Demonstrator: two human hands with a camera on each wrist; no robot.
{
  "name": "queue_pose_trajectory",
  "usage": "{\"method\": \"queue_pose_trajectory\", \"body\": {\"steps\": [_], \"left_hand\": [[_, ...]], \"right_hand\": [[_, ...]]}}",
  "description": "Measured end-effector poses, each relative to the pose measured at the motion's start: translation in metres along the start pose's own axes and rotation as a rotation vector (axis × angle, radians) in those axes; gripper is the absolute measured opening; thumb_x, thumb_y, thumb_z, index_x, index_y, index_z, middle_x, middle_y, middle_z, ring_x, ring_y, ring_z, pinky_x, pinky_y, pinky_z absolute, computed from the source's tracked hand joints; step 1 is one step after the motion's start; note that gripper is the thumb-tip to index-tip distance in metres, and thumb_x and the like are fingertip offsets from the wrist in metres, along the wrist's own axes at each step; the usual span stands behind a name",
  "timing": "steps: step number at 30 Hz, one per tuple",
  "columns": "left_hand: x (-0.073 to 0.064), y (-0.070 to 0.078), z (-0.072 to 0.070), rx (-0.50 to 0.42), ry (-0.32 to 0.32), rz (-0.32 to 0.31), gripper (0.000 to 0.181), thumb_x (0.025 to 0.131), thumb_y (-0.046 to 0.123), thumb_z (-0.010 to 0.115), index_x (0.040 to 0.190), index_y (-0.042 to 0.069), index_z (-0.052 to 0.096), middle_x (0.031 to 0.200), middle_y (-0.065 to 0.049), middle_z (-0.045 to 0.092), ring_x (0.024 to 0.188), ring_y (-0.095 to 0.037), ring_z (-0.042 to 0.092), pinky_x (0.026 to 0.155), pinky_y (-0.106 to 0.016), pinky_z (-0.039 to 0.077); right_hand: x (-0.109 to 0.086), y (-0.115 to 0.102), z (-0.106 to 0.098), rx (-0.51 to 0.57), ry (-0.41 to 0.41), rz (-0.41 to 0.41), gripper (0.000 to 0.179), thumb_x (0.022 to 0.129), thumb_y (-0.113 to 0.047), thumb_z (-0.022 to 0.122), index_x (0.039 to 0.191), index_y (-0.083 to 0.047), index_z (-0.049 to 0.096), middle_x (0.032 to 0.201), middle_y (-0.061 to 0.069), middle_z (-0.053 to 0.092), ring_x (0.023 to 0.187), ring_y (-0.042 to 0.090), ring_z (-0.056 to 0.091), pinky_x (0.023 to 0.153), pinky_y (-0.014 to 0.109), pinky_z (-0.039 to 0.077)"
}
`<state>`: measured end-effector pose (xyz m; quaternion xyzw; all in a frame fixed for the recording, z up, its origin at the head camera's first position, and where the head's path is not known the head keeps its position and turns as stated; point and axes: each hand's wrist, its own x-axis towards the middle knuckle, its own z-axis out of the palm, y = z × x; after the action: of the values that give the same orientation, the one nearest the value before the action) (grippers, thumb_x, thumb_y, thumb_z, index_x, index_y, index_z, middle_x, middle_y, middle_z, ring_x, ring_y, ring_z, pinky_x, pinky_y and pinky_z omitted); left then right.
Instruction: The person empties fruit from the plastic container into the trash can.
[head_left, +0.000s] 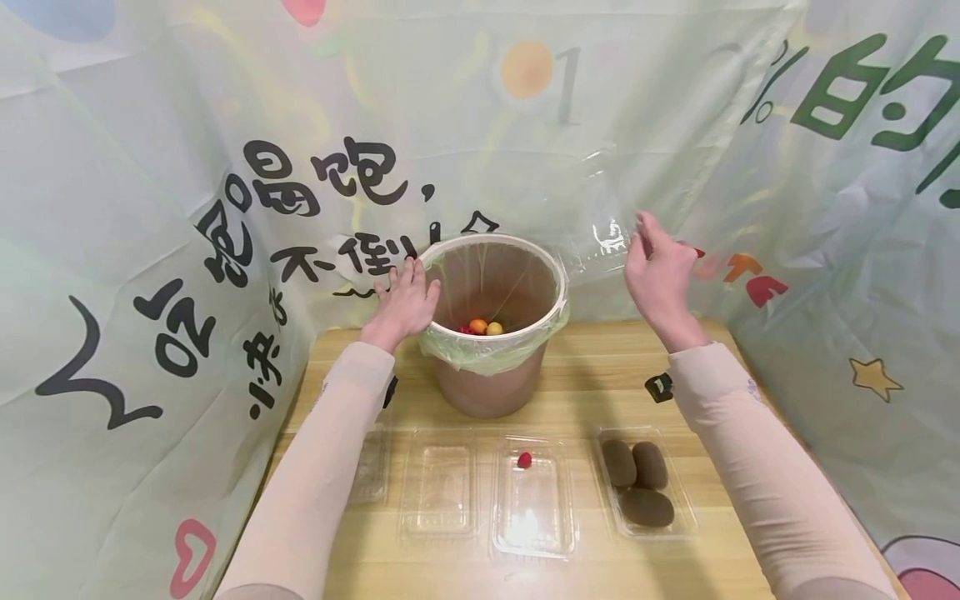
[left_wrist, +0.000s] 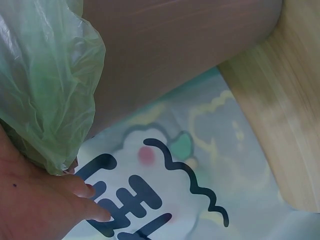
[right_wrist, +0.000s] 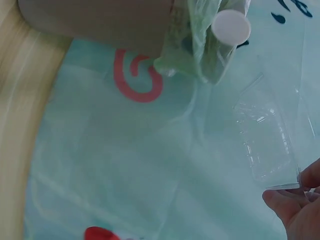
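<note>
A brown bin [head_left: 487, 387] with a white rim and a pale green bag liner [head_left: 480, 357] stands at the back of the table. Small round fruits lie inside it, among them an orange one [head_left: 478, 327] and a yellow one [head_left: 494, 329]. My left hand [head_left: 401, 300] rests at the left side of the rim, fingers extended beside the liner. Raised to the right of the bin, my right hand [head_left: 662, 275] pinches the edge of a clear plastic container [right_wrist: 265, 137]. In the head view this container looks faint against the printed cloth.
Along the table front sit clear plastic containers: one at far left [head_left: 371, 467] partly behind my left arm, a second [head_left: 441, 532], a third [head_left: 534, 521] holding a red berry [head_left: 524, 460], and a fourth with kiwis [head_left: 648, 508]. Printed cloth [head_left: 450, 100] hangs around the table.
</note>
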<state>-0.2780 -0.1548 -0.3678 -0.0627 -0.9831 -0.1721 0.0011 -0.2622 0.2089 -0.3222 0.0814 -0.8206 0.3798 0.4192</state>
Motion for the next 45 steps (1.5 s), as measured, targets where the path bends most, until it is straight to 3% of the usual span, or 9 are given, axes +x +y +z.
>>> {"method": "queue_pose_trajectory", "body": {"steps": [4,8,17,21,24,31,36,42,45], "left_hand": [[0.0,-0.001,-0.001,0.0,0.001,0.001,0.075,0.112,0.049,0.016,0.168,-0.001,0.007,0.177,-0.022,0.001,0.161,-0.053,0.003,0.127,-0.075,0.0],[0.0,-0.001,-0.001,0.001,0.001,0.0,0.075,0.111,0.049,0.016,0.168,-0.001,0.008,0.177,-0.022,0.001,0.161,-0.053,0.004,0.127,-0.075,0.002],[0.0,0.0,-0.001,0.004,0.0,-0.001,0.075,0.112,0.048,0.016,0.168,-0.001,0.008,0.177,-0.022,0.002,0.161,-0.053,0.004,0.127,-0.075,0.002],[0.0,0.0,-0.001,0.006,0.002,-0.001,0.074,0.112,0.047,0.016,0.168,-0.001,0.008,0.177,-0.022,0.002,0.161,-0.053,0.004,0.126,-0.075,0.002],[0.001,-0.001,0.0,0.005,0.004,0.001,0.074,0.112,0.046,0.017,0.168,-0.001,0.008,0.177,-0.022,0.002,0.161,-0.053,0.004,0.126,-0.076,0.001],[0.001,-0.001,0.0,0.008,-0.006,-0.005,0.074,0.112,0.047,0.017,0.168,0.0,0.006,0.177,-0.021,0.001,0.161,-0.053,0.003,0.127,-0.074,-0.001],[0.0,0.0,-0.001,0.003,-0.006,-0.003,0.075,0.112,0.048,0.016,0.168,0.0,0.006,0.177,-0.021,0.0,0.161,-0.052,0.003,0.127,-0.074,-0.002],[-0.001,0.001,-0.002,0.002,-0.007,-0.004,0.074,0.112,0.047,0.016,0.168,0.0,0.007,0.177,-0.022,0.0,0.161,-0.053,0.003,0.127,-0.074,-0.003],[-0.001,0.0,-0.001,0.002,-0.005,-0.003,0.075,0.112,0.048,0.016,0.168,0.0,0.007,0.177,-0.022,0.0,0.161,-0.053,0.003,0.127,-0.073,-0.003]], "right_hand": [[-0.005,0.014,-0.007,-0.033,-0.008,0.088,0.024,0.104,-0.004,0.053,0.118,0.005,0.071,0.07,0.016,0.055,0.064,0.017,0.037,0.065,0.022,0.029],[-0.013,0.027,-0.012,-0.056,-0.03,0.153,0.017,0.105,-0.006,0.05,0.099,0.005,0.061,0.064,0.003,0.028,0.062,0.018,0.025,0.064,0.032,0.019],[-0.035,0.058,-0.017,-0.121,-0.051,0.238,0.02,0.101,-0.006,0.049,0.087,0.004,0.059,0.06,0.001,0.036,0.058,0.015,0.028,0.061,0.033,0.021],[-0.05,0.072,-0.018,-0.143,-0.115,0.322,0.027,0.103,-0.009,0.05,0.109,0.001,0.074,0.067,0.013,0.06,0.055,0.012,0.038,0.058,0.028,0.031],[-0.062,0.082,-0.016,-0.146,-0.167,0.387,0.037,0.103,-0.011,0.051,0.132,-0.002,0.072,0.089,0.024,0.076,0.057,0.008,0.048,0.054,0.021,0.038],[-0.09,0.106,-0.009,-0.168,-0.214,0.438,0.044,0.1,-0.007,0.049,0.139,0.006,0.064,0.105,0.031,0.077,0.069,0.027,0.062,0.063,0.023,0.042],[-0.107,0.117,-0.007,-0.17,-0.32,0.486,0.045,0.099,-0.006,0.047,0.139,0.011,0.061,0.113,0.033,0.074,0.063,0.023,0.061,0.06,0.023,0.044],[-0.126,0.125,-0.002,-0.188,-0.417,0.554,0.049,0.093,-0.004,0.044,0.134,0.015,0.063,0.114,0.035,0.073,0.085,0.04,0.07,0.094,0.054,0.055],[-0.135,0.13,0.001,-0.192,-0.436,0.589,0.05,0.091,-0.003,0.045,0.134,0.016,0.062,0.12,0.035,0.071,0.098,0.043,0.07,0.101,0.056,0.053]]}}
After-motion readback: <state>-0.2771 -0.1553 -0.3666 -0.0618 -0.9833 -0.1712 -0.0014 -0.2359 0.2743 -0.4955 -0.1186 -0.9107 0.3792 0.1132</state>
